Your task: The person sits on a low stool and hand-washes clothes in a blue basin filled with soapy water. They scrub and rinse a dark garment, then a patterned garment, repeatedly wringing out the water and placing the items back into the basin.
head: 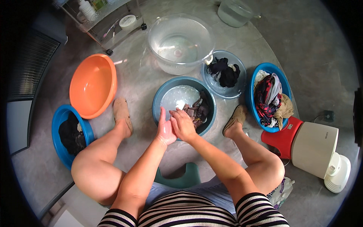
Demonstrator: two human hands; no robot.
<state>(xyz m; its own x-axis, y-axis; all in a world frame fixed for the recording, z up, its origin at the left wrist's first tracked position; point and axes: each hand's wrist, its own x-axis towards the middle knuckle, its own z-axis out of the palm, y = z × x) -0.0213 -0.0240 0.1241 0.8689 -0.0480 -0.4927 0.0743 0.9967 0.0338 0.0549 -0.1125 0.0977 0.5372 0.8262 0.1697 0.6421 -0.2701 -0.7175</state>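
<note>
My left hand (165, 130) is turned palm up, wet, with its thumb spread. Across its fingers lies my right hand (183, 124), back upward, the two touching. Nothing can be seen held in either one, though the space between them is hidden. Both are over the near side of a teal plastic basin (156, 98) between my feet. Cloudy, sudsy water (181, 96) fills part of that basin. Dark, wet cloth (198, 110) is bunched along its right side, close to my right fingertips.
Beyond stands a large clear tub (181, 42), beside a translucent basin (210, 82) with black cloth (227, 72). Rightward are a blue basin of clothes (250, 99), a red stool (286, 139) and a white appliance (314, 147). Leftward are an orange basin (93, 85) and another blue basin (58, 142).
</note>
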